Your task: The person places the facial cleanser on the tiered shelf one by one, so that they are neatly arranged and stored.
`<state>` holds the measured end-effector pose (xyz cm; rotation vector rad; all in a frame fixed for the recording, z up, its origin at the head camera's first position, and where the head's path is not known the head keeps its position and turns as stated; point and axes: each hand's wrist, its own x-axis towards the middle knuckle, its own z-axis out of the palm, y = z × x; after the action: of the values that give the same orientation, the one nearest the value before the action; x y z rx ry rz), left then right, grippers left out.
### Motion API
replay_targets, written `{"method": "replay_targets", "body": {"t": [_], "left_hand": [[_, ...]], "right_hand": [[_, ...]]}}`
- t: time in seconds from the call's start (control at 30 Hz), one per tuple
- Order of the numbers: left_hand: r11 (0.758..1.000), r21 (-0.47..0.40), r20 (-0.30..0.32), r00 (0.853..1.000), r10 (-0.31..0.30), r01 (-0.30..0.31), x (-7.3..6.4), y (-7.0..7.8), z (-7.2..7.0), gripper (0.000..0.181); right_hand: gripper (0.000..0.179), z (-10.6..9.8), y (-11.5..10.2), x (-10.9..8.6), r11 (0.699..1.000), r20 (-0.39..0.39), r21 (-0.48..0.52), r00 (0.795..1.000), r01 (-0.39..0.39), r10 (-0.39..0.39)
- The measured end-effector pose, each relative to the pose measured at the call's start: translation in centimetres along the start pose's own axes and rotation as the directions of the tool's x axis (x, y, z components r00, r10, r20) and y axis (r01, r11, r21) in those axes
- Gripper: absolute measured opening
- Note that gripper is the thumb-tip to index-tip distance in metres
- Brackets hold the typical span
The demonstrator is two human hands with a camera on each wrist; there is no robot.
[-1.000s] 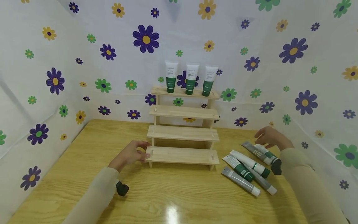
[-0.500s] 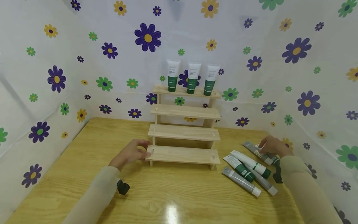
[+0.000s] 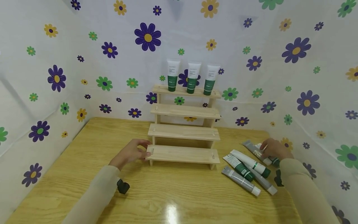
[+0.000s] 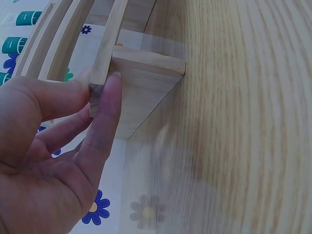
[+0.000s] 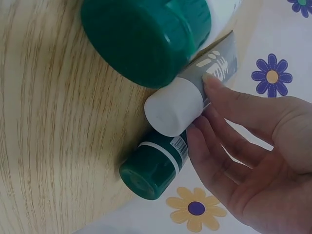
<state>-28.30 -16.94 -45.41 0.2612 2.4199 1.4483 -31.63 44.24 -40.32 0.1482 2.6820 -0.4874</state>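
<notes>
A stepped wooden display rack (image 3: 183, 154) stands on the table in the head view. My left hand (image 3: 130, 155) pinches the left end of its lowest shelf; in the left wrist view the thumb lies on one face of the board and the fingers on the other. At the right, my right hand (image 3: 275, 149) pinches a grey squeeze tube (image 5: 214, 66) with a white cap, thumb on its printed side. A white-and-green squeeze tube (image 5: 148, 168) lies against it, partly hidden by the fingers. Three white-and-green tubes (image 3: 193, 77) stand upright, caps down, on the top shelf.
Left of my right hand lies a loose pile: white-and-green tubes (image 3: 249, 162) over a grey tube (image 3: 264, 181), with another grey tube (image 3: 241, 181) in front. Flower-printed white cloth (image 3: 120, 62) walls the wooden table (image 3: 156, 196) at back and sides.
My right hand has come down onto the far tubes, and its fingers have closed on the grey tube. The left hand keeps its hold on the rack. The head view has shifted slightly.
</notes>
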Motion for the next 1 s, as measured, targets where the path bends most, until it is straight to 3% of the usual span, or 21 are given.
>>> {"method": "replay_targets", "body": {"t": [0.1,0.33,0.67,1.0], "left_hand": [[1.000,0.002,-0.002,1.000,-0.004,0.004,0.1,-0.1,0.0,0.051],[1.000,-0.008,0.005,1.000,0.012,-0.012,0.2,0.0,-0.1,0.050],[0.999,-0.010,0.014,0.999,0.032,-0.032,0.1,0.1,0.0,0.051],[1.000,-0.011,0.007,1.000,0.021,-0.020,0.2,0.2,-0.1,0.051]], "right_hand": [[0.048,0.3,-0.1,-0.1,1.000,-0.006,-0.006,1.000,-0.008,0.008],[0.057,1.0,-0.9,-0.5,0.998,0.013,-0.009,0.998,0.055,-0.055],[0.059,1.3,-0.6,-0.1,0.999,0.029,-0.013,0.999,0.039,-0.039],[0.056,0.3,-1.1,-0.5,0.995,-0.002,-0.010,0.995,0.099,-0.099]]}}
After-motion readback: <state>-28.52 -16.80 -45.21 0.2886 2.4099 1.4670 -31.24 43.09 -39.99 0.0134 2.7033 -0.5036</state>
